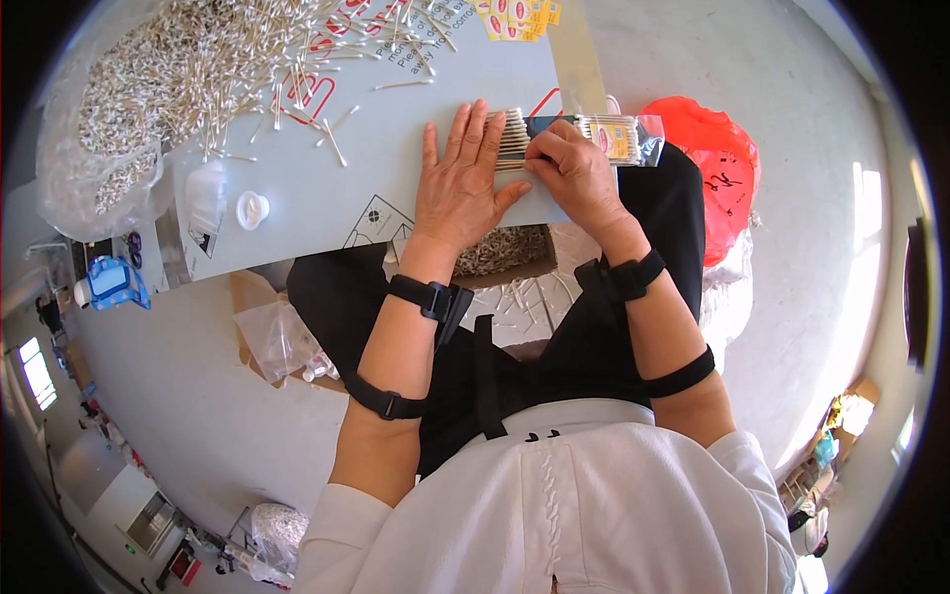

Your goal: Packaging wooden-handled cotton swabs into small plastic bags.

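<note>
My left hand (460, 188) lies flat on the grey board-topped table (386, 148), fingers stretched out and the thumb apart. Against its fingertips is a neat row of cotton swabs (511, 137). Just right of that row my right hand (579, 183) is closed in a pinch, its fingertips at the edge of the swabs; what it pinches is hidden. Beyond the right knuckles, at the table's right edge, a clear plastic sleeve (649, 141) holds more lined-up swabs and a yellow card (604, 139). A dark strip shows between the two groups.
A large heap of loose cotton swabs (168, 89) spills from a clear bag at the far left. Near it are a clear container (206, 186) and a round white lid (252, 210). Yellow cards (515, 18) lie at the back. A box of swabs (507, 252) sits below; a red bag (708, 163) is right.
</note>
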Motion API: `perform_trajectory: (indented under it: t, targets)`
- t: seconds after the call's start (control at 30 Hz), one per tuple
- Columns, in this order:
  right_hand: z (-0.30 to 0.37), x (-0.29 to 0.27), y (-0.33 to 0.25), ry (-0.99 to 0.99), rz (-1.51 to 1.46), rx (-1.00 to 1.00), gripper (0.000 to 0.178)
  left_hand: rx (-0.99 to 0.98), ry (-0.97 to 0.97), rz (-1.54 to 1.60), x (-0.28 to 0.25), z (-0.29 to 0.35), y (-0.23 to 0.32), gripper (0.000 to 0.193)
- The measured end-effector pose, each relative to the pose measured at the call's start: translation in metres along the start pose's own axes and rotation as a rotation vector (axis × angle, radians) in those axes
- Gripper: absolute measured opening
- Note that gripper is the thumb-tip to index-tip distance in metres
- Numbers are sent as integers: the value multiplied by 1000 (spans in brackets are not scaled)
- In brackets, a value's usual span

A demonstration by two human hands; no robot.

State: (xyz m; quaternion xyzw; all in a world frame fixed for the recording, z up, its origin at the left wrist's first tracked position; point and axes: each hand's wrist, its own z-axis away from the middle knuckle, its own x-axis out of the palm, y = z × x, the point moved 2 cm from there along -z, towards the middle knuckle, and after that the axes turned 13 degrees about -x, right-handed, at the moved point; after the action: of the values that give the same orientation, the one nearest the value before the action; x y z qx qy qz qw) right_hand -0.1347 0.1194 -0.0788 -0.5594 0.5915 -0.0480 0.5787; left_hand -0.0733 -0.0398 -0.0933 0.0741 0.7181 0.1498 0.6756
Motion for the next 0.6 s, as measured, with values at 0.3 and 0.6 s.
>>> perform_trajectory:
  t: [0.3, 0.6]
  targets:
    - [-12, 4, 2, 9, -8, 212, 4, -13, -34, -16, 1, 0, -1, 84]
    - [-8, 6, 7, 131, -61, 200, 6, -9, -22, 21, -2, 0, 1, 82]
